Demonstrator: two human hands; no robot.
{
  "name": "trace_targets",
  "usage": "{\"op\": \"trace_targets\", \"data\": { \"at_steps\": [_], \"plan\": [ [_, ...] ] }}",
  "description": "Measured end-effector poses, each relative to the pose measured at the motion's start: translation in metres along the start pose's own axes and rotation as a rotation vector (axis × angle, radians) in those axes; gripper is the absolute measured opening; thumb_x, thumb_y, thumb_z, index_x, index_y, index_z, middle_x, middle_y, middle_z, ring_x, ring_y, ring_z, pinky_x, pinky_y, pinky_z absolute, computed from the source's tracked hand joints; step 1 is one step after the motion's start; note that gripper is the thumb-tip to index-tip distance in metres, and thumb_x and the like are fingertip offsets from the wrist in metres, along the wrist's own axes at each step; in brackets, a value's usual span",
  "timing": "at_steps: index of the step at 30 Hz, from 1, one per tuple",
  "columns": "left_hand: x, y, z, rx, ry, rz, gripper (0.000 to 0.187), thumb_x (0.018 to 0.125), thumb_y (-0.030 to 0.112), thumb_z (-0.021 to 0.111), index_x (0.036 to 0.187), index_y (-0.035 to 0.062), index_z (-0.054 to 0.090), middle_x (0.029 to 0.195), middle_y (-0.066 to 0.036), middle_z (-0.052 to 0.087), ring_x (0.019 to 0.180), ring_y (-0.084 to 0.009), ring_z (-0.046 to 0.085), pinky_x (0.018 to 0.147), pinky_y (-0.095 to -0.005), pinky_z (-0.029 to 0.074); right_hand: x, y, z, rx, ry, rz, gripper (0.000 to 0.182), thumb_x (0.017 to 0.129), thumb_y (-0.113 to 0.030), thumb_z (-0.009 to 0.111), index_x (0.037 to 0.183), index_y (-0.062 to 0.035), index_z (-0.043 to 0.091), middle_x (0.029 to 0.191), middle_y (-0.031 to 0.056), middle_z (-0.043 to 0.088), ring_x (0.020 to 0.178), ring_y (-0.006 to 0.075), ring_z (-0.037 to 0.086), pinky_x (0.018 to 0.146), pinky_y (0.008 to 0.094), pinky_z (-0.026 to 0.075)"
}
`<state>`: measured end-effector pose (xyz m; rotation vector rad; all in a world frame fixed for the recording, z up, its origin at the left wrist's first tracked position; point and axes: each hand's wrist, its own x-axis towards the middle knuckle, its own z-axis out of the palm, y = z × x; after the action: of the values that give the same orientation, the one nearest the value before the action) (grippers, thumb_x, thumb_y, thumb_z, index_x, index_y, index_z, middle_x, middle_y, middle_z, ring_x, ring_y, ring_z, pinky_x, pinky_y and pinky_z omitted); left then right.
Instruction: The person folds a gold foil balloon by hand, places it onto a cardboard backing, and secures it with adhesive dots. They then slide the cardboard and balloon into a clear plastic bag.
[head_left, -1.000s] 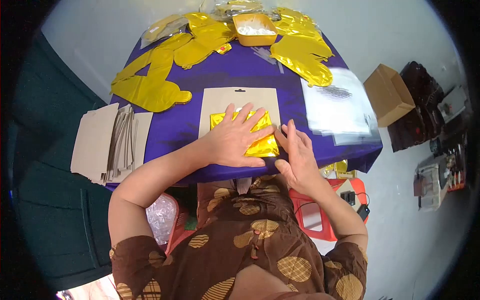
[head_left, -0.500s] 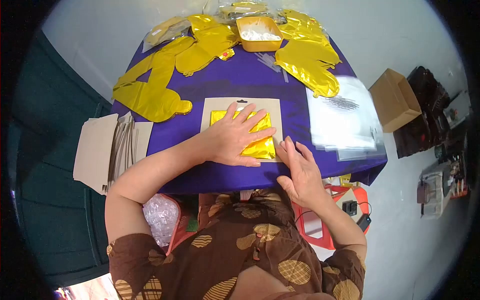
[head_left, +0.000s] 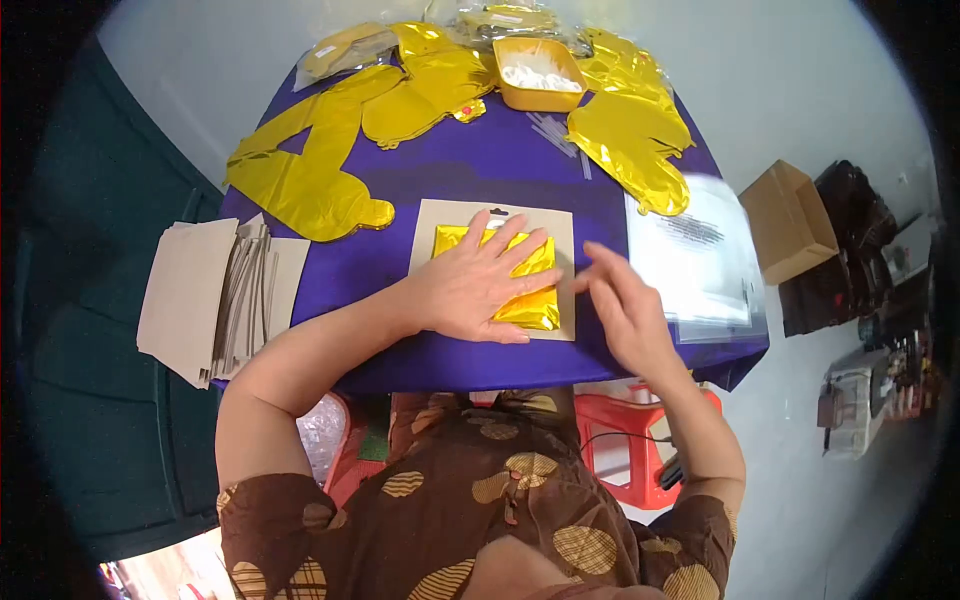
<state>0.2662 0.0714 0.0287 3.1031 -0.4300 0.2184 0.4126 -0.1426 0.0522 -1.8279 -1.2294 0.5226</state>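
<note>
My left hand (head_left: 474, 285) lies flat with fingers spread on a folded gold foil balloon (head_left: 538, 306). The folded foil rests on a beige backing card (head_left: 564, 312) with a dark hanger slot near its top edge. Just off the card's right edge hovers my right hand (head_left: 628, 312), fingers loosely extended and apart, with nothing visible in it. My left palm covers the middle of the foil.
Stacked cards (head_left: 185, 290) stand at the left. Flat gold foil balloons (head_left: 310, 200) lie at the back left, more gold foil (head_left: 640, 150) at the back right. A yellow bin (head_left: 540, 98) holds white items. Clear bags (head_left: 690, 260) lie right, near thin clear strips (head_left: 550, 130).
My right hand has moved up and to the right, away from the card's lower right corner. My left hand stays pressed on the foil. The view has shifted slightly.
</note>
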Motion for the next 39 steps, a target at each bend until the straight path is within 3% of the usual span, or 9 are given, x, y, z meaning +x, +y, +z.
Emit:
{"op": "trace_targets", "data": {
  "at_steps": [6,10,11,20,23,26,30,34,39],
  "plan": [
    [0.003,0.002,-0.008,-0.042,-0.081,-0.031,0.078,0.089,0.067,0.05,0.152,0.0232,0.036,0.155,-0.023,0.029,0.146,-0.0452,0.02,0.113,-0.0688,0.016,0.085,0.005,0.008,0.239,-0.094,-0.164,0.041,0.1,-0.018,0.054,0.136,0.0031,0.05,0.112,0.0146,0.067,0.107,0.0193,0.06,0.095,0.0328,0.047],
    [-0.001,0.002,-0.003,-0.054,-0.02,-0.032,0.078,0.089,0.068,0.05,0.153,0.025,0.036,0.155,-0.022,0.03,0.145,-0.0447,0.022,0.113,-0.069,0.016,0.132,-0.017,0.006,-0.063,-0.285,0.094,0.029,0.095,-0.016,0.058,0.114,0.0048,0.067,0.095,0.0095,0.072,0.088,0.016,0.066,0.083,0.0308,0.053],
    [-0.001,0.002,-0.002,-0.056,-0.022,-0.033,0.078,0.089,0.068,0.05,0.153,0.0255,0.036,0.155,-0.022,0.03,0.145,-0.0446,0.022,0.112,-0.0691,0.016,0.142,-0.007,0.014,-0.128,-0.216,-0.03,0.023,0.087,-0.013,0.061,0.098,0.0041,0.072,0.082,0.0121,0.073,0.076,0.0192,0.068,0.074,0.0321,0.054],
    [0.0,0.002,-0.009,-0.055,-0.032,-0.037,0.077,0.088,0.068,0.051,0.151,0.0251,0.038,0.153,-0.019,0.033,0.144,-0.0422,0.025,0.11,-0.0702,0.017,0.188,-0.023,0.033,-0.571,-0.486,-0.137,0.02,0.079,-0.014,0.065,0.088,0.0015,0.074,0.081,0.0176,0.071,0.07,0.0309,0.068,0.067,0.039,0.053],
    [-0.002,0.001,-0.002,-0.037,0.044,-0.027,0.077,0.087,0.067,0.052,0.15,0.0244,0.039,0.152,-0.018,0.035,0.144,-0.042,0.024,0.11,-0.0708,0.018,0.181,-0.025,0.035,-0.543,-0.398,-0.169,0.019,0.083,-0.013,0.064,0.092,0.0018,0.072,0.086,0.0192,0.07,0.076,0.0325,0.068,0.071,0.0385,0.053],
    [-0.003,0.001,-0.003,-0.055,0.043,-0.024,0.078,0.086,0.065,0.056,0.148,0.0199,0.041,0.152,-0.018,0.035,0.144,-0.0413,0.024,0.109,-0.0711,0.018,0.152,-0.025,0.037,-0.513,-0.016,-0.359,0.019,0.086,-0.012,0.06,0.095,0.0009,0.07,0.092,0.0216,0.069,0.09,0.0402,0.065,0.08,0.0444,0.052],
    [-0.001,-0.001,-0.009,-0.101,0.01,-0.031,0.077,0.088,0.062,0.055,0.142,0.0085,0.044,0.149,-0.018,0.037,0.144,-0.0385,0.026,0.108,-0.0693,0.021,0.09,-0.031,0.035,-0.336,0.194,-0.513,0.029,0.091,-0.003,0.056,0.12,0.0015,0.057,0.108,0.0223,0.063,0.102,0.0412,0.06,0.087,0.046,0.05],
    [-0.003,-0.004,0.001,-0.129,0.092,-0.02,0.086,0.089,0.062,0.053,0.147,0.0013,0.033,0.153,-0.02,0.032,0.146,-0.0371,0.024,0.109,-0.0714,0.021,0.036,-0.027,0.051,-0.302,0.129,-0.435,0.061,0.09,-0.001,0.056,0.146,0.0067,0.032,0.14,0.028,0.046,0.127,0.0426,0.049,0.108,0.045,0.041],
    [-0.004,-0.006,0.011,-0.158,0.164,-0.043,0.086,0.093,0.059,0.046,0.151,-0.0002,0.024,0.154,-0.022,0.03,0.146,-0.0343,0.026,0.112,-0.0676,0.02,0.025,-0.026,0.074,-0.278,0.117,-0.449,0.086,0.094,-0.021,0.059,0.151,0.013,0.005,0.155,0.0366,0.017,0.145,0.0486,0.023,0.12,0.0504,0.021]
  ]
}}
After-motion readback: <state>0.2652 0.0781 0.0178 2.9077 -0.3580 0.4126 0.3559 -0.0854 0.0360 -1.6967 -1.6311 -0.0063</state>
